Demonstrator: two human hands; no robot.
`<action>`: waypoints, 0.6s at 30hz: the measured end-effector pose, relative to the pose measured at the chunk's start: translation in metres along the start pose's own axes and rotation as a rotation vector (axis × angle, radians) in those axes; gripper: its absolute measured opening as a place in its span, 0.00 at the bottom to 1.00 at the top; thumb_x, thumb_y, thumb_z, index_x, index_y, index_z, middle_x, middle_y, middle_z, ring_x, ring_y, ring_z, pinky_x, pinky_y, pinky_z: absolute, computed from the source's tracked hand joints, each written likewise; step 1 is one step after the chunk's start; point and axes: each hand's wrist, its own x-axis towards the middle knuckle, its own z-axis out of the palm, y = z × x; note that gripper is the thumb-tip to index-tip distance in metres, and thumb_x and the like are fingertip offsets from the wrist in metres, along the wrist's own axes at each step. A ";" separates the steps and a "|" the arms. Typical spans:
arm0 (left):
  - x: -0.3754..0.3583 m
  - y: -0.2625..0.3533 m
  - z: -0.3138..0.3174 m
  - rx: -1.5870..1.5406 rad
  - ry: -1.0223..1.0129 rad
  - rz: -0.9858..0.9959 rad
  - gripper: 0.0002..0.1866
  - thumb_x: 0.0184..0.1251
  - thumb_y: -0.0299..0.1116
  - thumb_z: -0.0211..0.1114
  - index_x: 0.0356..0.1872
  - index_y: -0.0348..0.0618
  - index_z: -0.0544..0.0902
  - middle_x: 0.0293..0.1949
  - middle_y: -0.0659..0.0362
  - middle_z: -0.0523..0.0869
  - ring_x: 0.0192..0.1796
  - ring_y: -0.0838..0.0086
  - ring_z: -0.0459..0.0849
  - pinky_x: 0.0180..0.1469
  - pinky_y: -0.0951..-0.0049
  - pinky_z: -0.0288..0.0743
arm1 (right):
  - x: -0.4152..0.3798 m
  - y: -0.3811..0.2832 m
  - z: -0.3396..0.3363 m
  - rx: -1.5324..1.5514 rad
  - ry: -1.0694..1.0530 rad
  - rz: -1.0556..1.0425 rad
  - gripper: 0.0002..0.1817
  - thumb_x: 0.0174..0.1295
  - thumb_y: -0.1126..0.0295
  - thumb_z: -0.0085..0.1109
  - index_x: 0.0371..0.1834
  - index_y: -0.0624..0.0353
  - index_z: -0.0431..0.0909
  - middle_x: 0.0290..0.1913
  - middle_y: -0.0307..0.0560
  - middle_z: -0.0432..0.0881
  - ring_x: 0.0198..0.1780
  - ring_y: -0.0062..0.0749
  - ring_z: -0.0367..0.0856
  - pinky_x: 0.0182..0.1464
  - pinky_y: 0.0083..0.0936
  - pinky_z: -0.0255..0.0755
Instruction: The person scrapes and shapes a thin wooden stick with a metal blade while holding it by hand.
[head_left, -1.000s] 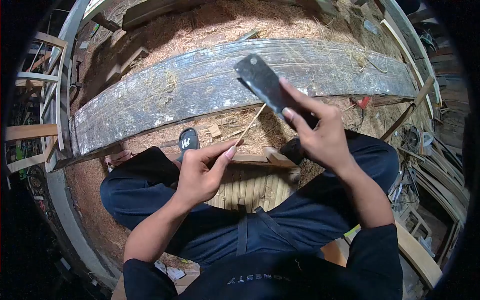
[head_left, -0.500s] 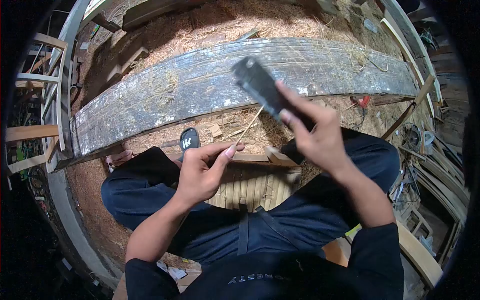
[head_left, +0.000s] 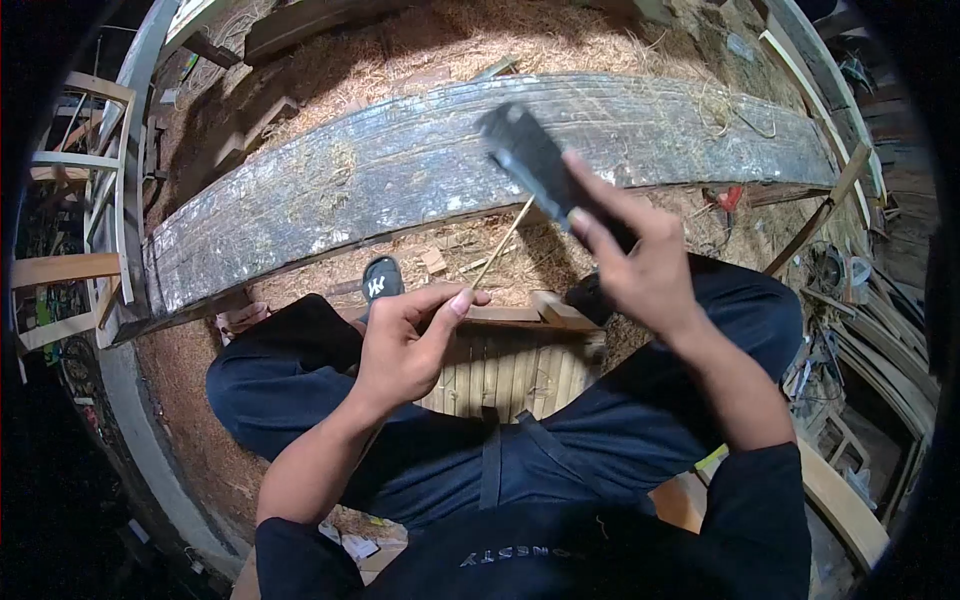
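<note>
My left hand [head_left: 408,340] pinches a thin pale stick [head_left: 505,243] between thumb and index finger. The stick slants up to the right, and its far end meets the lower edge of a dark, flat rectangular tool [head_left: 545,160]. Gripped by its near end in my right hand [head_left: 645,265], the tool has a shiny edge and is blurred by motion. I cannot tell its exact kind. Both hands are raised in front of my lap, short of the long plank.
A long weathered plank [head_left: 400,165] spans the view ahead, with wood shavings on it. Below me is a slatted bamboo surface [head_left: 500,375]. A black sandal [head_left: 381,278] and wood offcuts [head_left: 432,260] lie among shavings. A red-handled tool [head_left: 731,198] rests at right, wooden frames [head_left: 75,265] at left.
The dark tool and my right hand have shifted slightly right and down along the stick. My left hand stays nearly still, pinching the stick.
</note>
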 end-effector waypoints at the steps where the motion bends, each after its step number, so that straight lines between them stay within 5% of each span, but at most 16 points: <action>1: 0.001 -0.001 0.000 -0.005 0.006 0.005 0.13 0.76 0.31 0.60 0.46 0.31 0.87 0.38 0.55 0.90 0.42 0.81 0.83 0.46 0.78 0.76 | -0.004 -0.003 0.002 -0.041 0.003 -0.102 0.32 0.61 0.81 0.62 0.70 0.44 0.74 0.50 0.64 0.85 0.45 0.42 0.90 0.47 0.31 0.82; 2: 0.002 -0.003 0.000 0.016 0.011 0.013 0.13 0.76 0.31 0.60 0.46 0.31 0.87 0.37 0.55 0.90 0.41 0.81 0.83 0.45 0.78 0.76 | -0.005 -0.005 0.005 -0.077 0.006 -0.205 0.32 0.61 0.80 0.61 0.70 0.44 0.74 0.49 0.64 0.86 0.43 0.41 0.90 0.46 0.31 0.83; 6: 0.001 0.007 -0.001 0.041 -0.007 -0.083 0.12 0.76 0.31 0.60 0.46 0.31 0.87 0.36 0.58 0.90 0.39 0.84 0.81 0.43 0.79 0.75 | 0.007 0.002 -0.003 -0.023 0.070 0.004 0.31 0.62 0.80 0.61 0.70 0.45 0.74 0.48 0.63 0.86 0.41 0.37 0.90 0.46 0.29 0.82; 11: 0.003 -0.002 0.003 0.026 0.025 0.032 0.13 0.76 0.31 0.60 0.47 0.31 0.87 0.32 0.62 0.87 0.36 0.85 0.78 0.39 0.79 0.73 | -0.003 0.000 0.006 0.015 0.009 -0.124 0.31 0.61 0.80 0.63 0.69 0.46 0.75 0.51 0.65 0.84 0.49 0.42 0.89 0.52 0.31 0.81; 12: 0.003 -0.003 0.002 0.032 0.023 0.058 0.13 0.76 0.31 0.60 0.47 0.31 0.87 0.31 0.62 0.87 0.35 0.85 0.77 0.38 0.80 0.72 | 0.002 -0.007 -0.003 0.030 -0.010 0.092 0.32 0.61 0.81 0.62 0.69 0.47 0.74 0.53 0.65 0.83 0.52 0.45 0.88 0.54 0.31 0.80; 18: 0.002 0.001 -0.002 0.032 -0.014 -0.091 0.13 0.77 0.32 0.60 0.47 0.32 0.87 0.31 0.62 0.87 0.34 0.86 0.77 0.37 0.80 0.71 | -0.006 -0.006 0.004 -0.029 -0.016 -0.162 0.31 0.62 0.81 0.60 0.70 0.47 0.74 0.54 0.63 0.83 0.53 0.47 0.87 0.55 0.31 0.79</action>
